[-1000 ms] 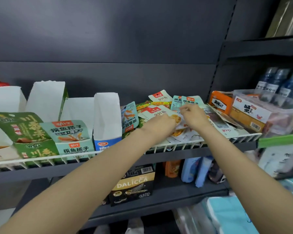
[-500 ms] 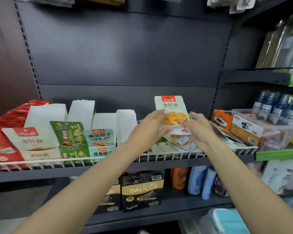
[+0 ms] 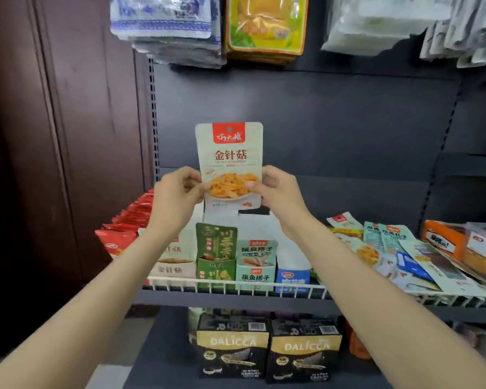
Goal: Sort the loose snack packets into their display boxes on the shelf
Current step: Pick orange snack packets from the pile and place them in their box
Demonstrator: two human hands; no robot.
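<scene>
A beige snack packet [image 3: 229,161] with a red top label and a picture of orange noodles is held upright in front of the shelf's back panel. My left hand [image 3: 174,195] pinches its lower left edge and my right hand [image 3: 278,192] pinches its lower right edge. Below my hands, display boxes stand in a row on the wire shelf: a beige box [image 3: 174,262], partly behind my left forearm, a green box [image 3: 216,255], a pale teal box [image 3: 256,262] and a white and blue box [image 3: 292,272]. Loose packets [image 3: 390,254] lie in a heap to the right.
Red packets [image 3: 124,228] stand at the shelf's left end. An orange box [image 3: 443,242] sits at the far right. A white wire rail [image 3: 264,289] fronts the shelf. Black DALICCA boxes [image 3: 233,346] stand on the lower shelf. Bagged goods [image 3: 264,26] hang overhead.
Both hands lifted the beige packet out of the loose heap and carried it up and to the left, over the row of display boxes. The view has shifted left and up.
</scene>
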